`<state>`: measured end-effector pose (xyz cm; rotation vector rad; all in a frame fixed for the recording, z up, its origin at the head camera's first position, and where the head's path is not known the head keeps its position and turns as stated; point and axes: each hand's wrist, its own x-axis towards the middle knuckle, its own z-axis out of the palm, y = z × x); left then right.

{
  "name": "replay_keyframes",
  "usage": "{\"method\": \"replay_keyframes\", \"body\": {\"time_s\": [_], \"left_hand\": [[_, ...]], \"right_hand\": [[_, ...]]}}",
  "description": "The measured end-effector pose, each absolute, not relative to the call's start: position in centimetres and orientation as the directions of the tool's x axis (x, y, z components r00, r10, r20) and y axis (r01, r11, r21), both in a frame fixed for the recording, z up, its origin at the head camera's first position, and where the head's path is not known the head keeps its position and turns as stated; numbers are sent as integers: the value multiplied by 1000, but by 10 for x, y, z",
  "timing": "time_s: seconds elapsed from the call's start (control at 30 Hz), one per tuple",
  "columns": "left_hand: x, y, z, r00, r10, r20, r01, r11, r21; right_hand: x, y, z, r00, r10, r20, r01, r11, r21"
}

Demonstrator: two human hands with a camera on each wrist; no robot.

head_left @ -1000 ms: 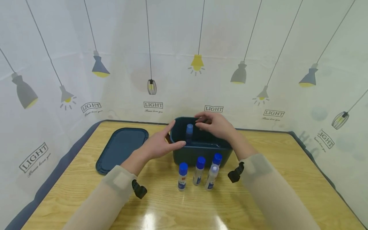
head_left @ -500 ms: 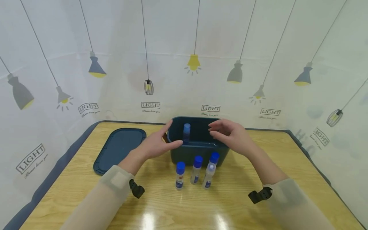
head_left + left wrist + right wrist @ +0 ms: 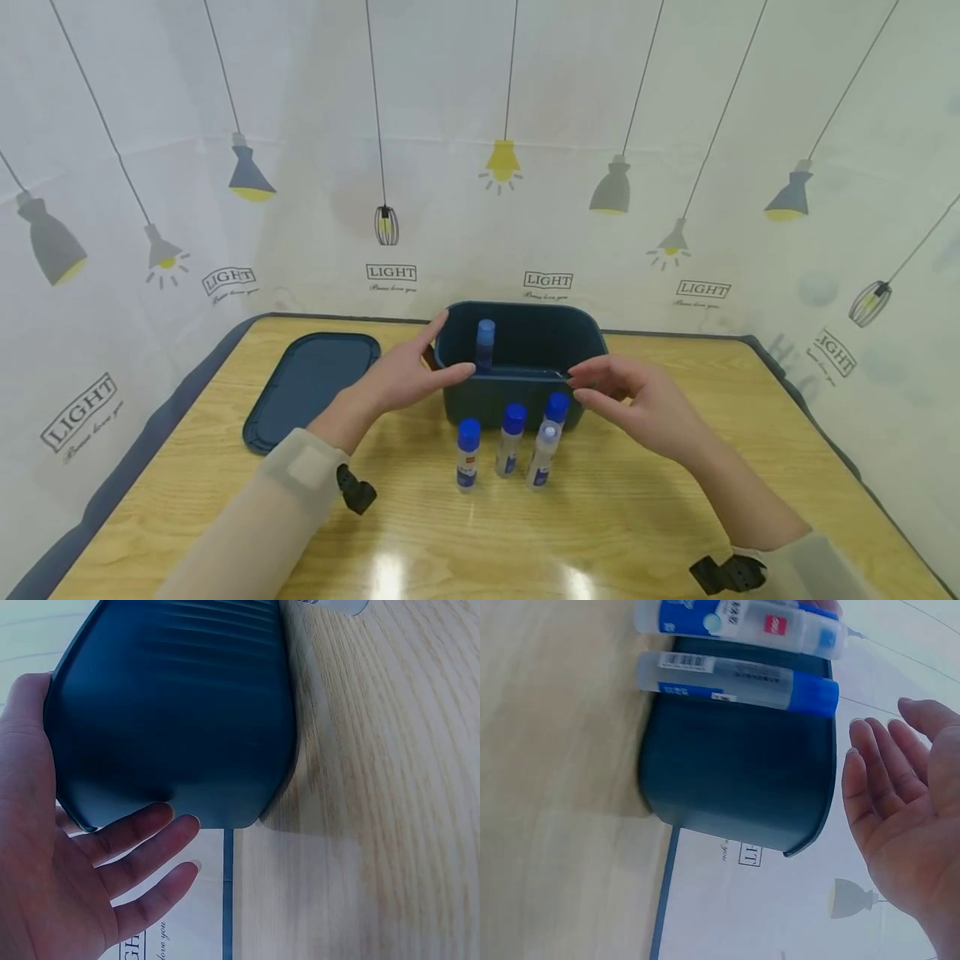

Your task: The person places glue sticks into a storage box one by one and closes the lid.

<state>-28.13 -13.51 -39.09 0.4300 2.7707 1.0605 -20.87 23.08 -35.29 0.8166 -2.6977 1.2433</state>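
My left hand (image 3: 405, 372) rests against the left end of a dark blue plastic bin (image 3: 477, 398), its thumb at the front rim. In the left wrist view, its long fingers lie spread and loosely straight along the wall. Inside the bin, a blue-capped glue bottle (image 3: 486, 333) stands upright at the left. Empty and relaxed, my right hand (image 3: 641, 404) hovers at the bin's front right corner. Several clear glue bottles stand before the bin: two apart with blue caps (image 3: 468, 437), (image 3: 514, 419), and an uncapped-looking bottle (image 3: 542, 458) overlapping another blue-capped bottle (image 3: 557, 407).
Flat on the wooden table (image 3: 420, 533), left of the bin, lies a dark blue lid (image 3: 315, 387). A white curtain (image 3: 465, 100) printed with hanging lamps rises behind and around the table edges.
My right hand has come out from over the bin, moving right and then down toward me to its front right corner. The left hand and the bottles keep their places.
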Motion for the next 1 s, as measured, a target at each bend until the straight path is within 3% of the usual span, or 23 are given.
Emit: {"method": "replay_keyframes", "body": {"time_s": [0.37, 1.0], "left_hand": [[-282, -135, -391, -948, 318, -25, 220, 708, 671], [-283, -135, -392, -949, 314, -32, 211, 708, 674]], "right_hand": [[-190, 232, -369, -870, -448, 204, -436, 507, -744], [-181, 214, -382, -844, -521, 125, -437, 535, -723]]}}
